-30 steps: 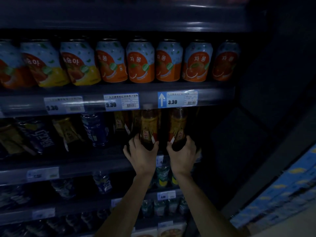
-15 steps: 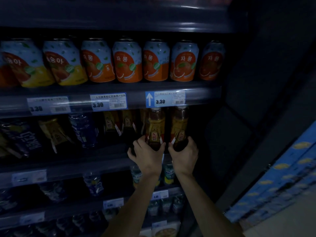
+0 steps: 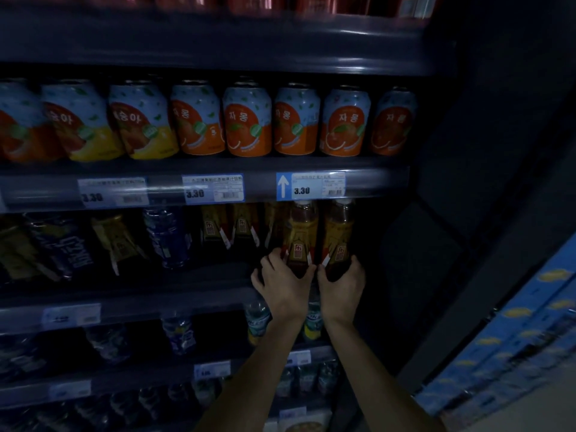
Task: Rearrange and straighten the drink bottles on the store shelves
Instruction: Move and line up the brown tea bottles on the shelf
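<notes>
Two brown tea bottles with yellow labels stand side by side at the right end of the second shelf. My left hand (image 3: 282, 283) wraps the base of the left tea bottle (image 3: 301, 232). My right hand (image 3: 341, 286) grips the base of the right tea bottle (image 3: 339, 232). Both bottles stand upright and nearly touch. Their caps sit just under the price rail (image 3: 374, 182). More tea bottles of the same kind (image 3: 215, 229) stand to the left, further back.
A row of orange and yellow juice cans (image 3: 247, 120) fills the shelf above. A blue bottle (image 3: 166, 235) and leaning dark packs (image 3: 71, 244) sit left on the second shelf. Small bottles (image 3: 257, 319) line the lower shelves. Blue cartons (image 3: 514, 338) are stacked at right.
My two hands have brought the two tea bottles closer together and shifted them slightly right along the shelf. The view has swung about.
</notes>
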